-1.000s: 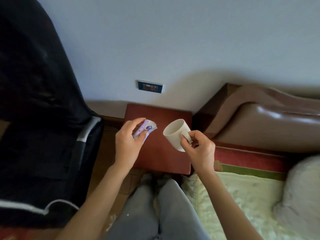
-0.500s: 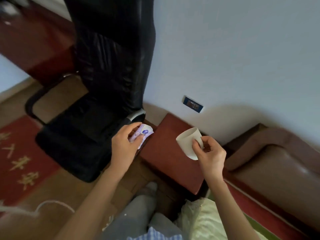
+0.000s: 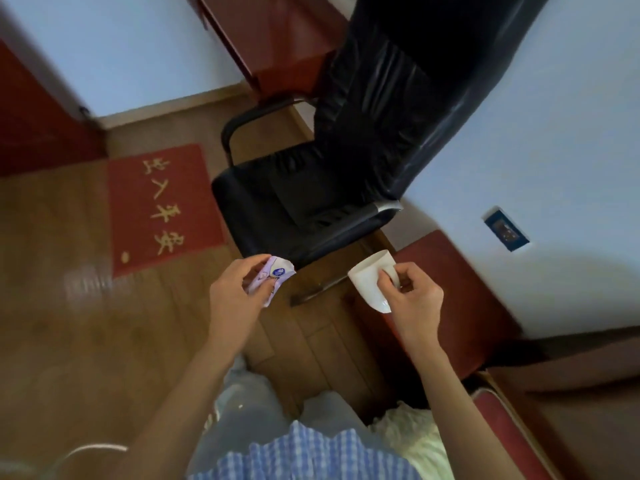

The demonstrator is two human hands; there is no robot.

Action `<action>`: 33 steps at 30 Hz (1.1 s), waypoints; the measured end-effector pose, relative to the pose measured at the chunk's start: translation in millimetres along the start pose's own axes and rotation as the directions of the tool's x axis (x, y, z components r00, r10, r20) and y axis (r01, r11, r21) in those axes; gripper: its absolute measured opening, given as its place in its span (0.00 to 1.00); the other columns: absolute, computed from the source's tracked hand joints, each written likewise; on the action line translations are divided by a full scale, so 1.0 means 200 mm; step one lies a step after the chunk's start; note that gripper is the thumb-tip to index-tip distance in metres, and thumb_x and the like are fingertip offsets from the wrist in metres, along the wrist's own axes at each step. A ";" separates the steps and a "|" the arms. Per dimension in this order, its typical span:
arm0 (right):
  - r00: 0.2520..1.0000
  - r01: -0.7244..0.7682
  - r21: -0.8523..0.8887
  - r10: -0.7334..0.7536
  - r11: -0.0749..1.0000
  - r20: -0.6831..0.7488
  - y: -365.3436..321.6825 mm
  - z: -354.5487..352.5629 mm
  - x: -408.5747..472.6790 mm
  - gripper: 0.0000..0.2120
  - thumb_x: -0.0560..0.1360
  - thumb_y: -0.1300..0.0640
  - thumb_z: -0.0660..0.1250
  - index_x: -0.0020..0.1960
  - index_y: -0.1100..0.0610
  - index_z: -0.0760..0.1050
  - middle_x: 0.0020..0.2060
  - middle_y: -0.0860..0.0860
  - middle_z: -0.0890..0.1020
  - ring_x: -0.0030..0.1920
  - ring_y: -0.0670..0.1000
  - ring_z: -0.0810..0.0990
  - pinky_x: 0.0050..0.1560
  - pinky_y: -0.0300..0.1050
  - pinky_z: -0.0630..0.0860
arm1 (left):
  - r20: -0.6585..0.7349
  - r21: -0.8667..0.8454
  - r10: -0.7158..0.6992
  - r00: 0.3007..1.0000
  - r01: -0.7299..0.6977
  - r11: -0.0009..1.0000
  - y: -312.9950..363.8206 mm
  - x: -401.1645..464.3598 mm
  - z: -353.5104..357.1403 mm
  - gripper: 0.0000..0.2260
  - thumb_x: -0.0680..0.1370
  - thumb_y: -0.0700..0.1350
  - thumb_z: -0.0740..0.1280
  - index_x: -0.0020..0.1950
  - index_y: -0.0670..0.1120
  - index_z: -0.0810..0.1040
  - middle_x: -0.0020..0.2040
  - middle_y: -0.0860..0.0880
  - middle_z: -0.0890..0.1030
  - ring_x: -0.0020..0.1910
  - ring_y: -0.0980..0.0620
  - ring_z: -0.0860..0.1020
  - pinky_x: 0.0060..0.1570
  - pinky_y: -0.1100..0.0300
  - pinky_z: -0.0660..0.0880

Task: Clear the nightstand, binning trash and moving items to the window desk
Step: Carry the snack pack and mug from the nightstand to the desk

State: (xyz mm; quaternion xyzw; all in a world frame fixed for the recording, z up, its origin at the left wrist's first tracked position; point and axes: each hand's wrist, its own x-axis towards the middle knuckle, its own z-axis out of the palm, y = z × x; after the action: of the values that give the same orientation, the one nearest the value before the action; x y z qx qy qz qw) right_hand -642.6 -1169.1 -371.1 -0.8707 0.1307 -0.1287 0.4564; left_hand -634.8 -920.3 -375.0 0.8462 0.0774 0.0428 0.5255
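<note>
At far left on the wood floor lies one red mat (image 3: 162, 207) with gold characters. Right of it, the left hand (image 3: 235, 299) pinches one crumpled wrapper (image 3: 273, 277) in front of one black chair (image 3: 332, 188). The right hand (image 3: 414, 303) grasps one white mug (image 3: 369, 280) by its handle, tilted, its inside hidden, above the nightstand (image 3: 460, 289).
</note>
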 end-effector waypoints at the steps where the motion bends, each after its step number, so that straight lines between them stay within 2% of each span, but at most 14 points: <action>1: 1.000 0.016 -0.007 -0.016 1.000 0.026 -0.05 0.07 0.00 0.05 0.71 0.61 0.71 0.39 0.54 0.77 0.33 0.49 0.79 0.35 0.42 0.75 0.34 0.29 0.70 | -0.028 -0.001 -0.009 1.000 0.009 1.000 -0.03 0.01 -0.07 0.15 0.72 0.36 0.70 0.55 0.52 0.80 0.48 0.56 0.81 0.46 0.65 0.78 0.44 0.73 0.72; 6: 0.990 0.055 -0.010 -0.053 0.998 0.132 -0.30 0.48 0.00 0.06 0.71 0.59 0.72 0.38 0.59 0.77 0.32 0.55 0.79 0.35 0.50 0.75 0.32 0.37 0.70 | -0.144 -0.014 -0.017 0.989 0.015 1.000 -0.21 0.10 -0.44 0.14 0.72 0.35 0.69 0.53 0.51 0.80 0.47 0.56 0.80 0.46 0.66 0.77 0.44 0.75 0.71; 9: 0.987 0.057 -0.001 -0.057 0.998 0.150 -0.47 0.74 -0.01 0.06 0.72 0.59 0.71 0.39 0.59 0.77 0.32 0.55 0.79 0.35 0.51 0.75 0.32 0.37 0.70 | -0.175 -0.011 -0.022 0.984 0.020 1.000 -0.33 0.20 -0.68 0.15 0.72 0.35 0.69 0.54 0.50 0.80 0.48 0.55 0.80 0.47 0.67 0.77 0.45 0.76 0.70; 14: 0.989 0.027 0.039 -0.032 0.999 0.147 -0.74 1.12 -0.03 0.06 0.72 0.57 0.70 0.39 0.57 0.76 0.33 0.53 0.79 0.36 0.52 0.78 0.36 0.49 0.75 | -0.189 0.024 -0.004 0.982 0.009 1.000 -0.48 0.39 -1.07 0.15 0.72 0.36 0.70 0.57 0.48 0.80 0.50 0.53 0.81 0.48 0.60 0.78 0.46 0.69 0.73; 16: 0.987 0.031 0.025 -0.035 0.999 0.158 -0.83 1.23 -0.04 0.06 0.72 0.56 0.70 0.40 0.56 0.76 0.34 0.51 0.79 0.37 0.50 0.78 0.35 0.46 0.76 | -0.186 0.031 0.001 0.983 0.005 1.000 -0.52 0.47 -1.18 0.15 0.72 0.36 0.70 0.56 0.48 0.80 0.49 0.53 0.81 0.47 0.59 0.78 0.46 0.67 0.74; 19: 0.980 0.061 0.006 -0.062 0.998 0.187 -0.93 1.37 -0.03 0.06 0.72 0.55 0.71 0.41 0.56 0.76 0.36 0.49 0.79 0.37 0.47 0.78 0.34 0.38 0.74 | -0.186 0.052 0.019 0.982 -0.010 0.999 -0.59 0.57 -1.29 0.15 0.72 0.36 0.69 0.57 0.46 0.80 0.49 0.52 0.81 0.47 0.59 0.78 0.45 0.69 0.73; 21: 0.975 0.080 -0.013 -0.075 0.997 0.208 -0.99 1.47 0.00 0.06 0.72 0.55 0.71 0.41 0.55 0.75 0.36 0.48 0.79 0.38 0.46 0.78 0.33 0.37 0.74 | -0.205 0.055 0.025 0.978 -0.014 0.998 -0.64 0.64 -1.35 0.14 0.72 0.36 0.70 0.57 0.46 0.80 0.49 0.53 0.80 0.47 0.59 0.78 0.44 0.71 0.73; 27: 0.953 0.124 -0.047 -0.106 0.991 0.282 -1.14 1.78 0.21 0.10 0.71 0.55 0.72 0.37 0.46 0.72 0.33 0.45 0.78 0.36 0.47 0.78 0.35 0.48 0.79 | -0.260 0.043 -0.053 0.964 0.066 0.997 -0.79 0.90 -1.48 0.14 0.72 0.36 0.70 0.57 0.46 0.80 0.49 0.51 0.82 0.47 0.57 0.79 0.44 0.67 0.75; 29: 0.946 0.141 -0.028 -0.126 0.990 0.298 -1.20 1.90 0.32 0.10 0.71 0.56 0.72 0.37 0.47 0.72 0.33 0.47 0.78 0.35 0.48 0.78 0.35 0.51 0.79 | -0.268 0.033 -0.076 0.960 0.088 0.996 -0.82 1.03 -1.51 0.15 0.71 0.37 0.71 0.57 0.47 0.80 0.49 0.51 0.81 0.48 0.57 0.79 0.45 0.63 0.75; 33: 0.938 0.128 0.024 -0.129 0.991 0.320 -1.31 2.14 0.62 0.06 0.71 0.56 0.72 0.38 0.52 0.75 0.33 0.48 0.79 0.35 0.47 0.78 0.35 0.49 0.79 | -0.293 0.027 -0.085 0.952 0.097 0.995 -0.82 1.40 -1.57 0.15 0.71 0.37 0.71 0.55 0.48 0.81 0.49 0.53 0.81 0.46 0.58 0.79 0.43 0.63 0.75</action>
State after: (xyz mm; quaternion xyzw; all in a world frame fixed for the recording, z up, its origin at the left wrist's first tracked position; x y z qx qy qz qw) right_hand -352.3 -742.6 -376.0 -0.8859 -0.0028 -0.0149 0.4636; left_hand -421.9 -523.0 -384.6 0.8368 0.1939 0.1411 0.4922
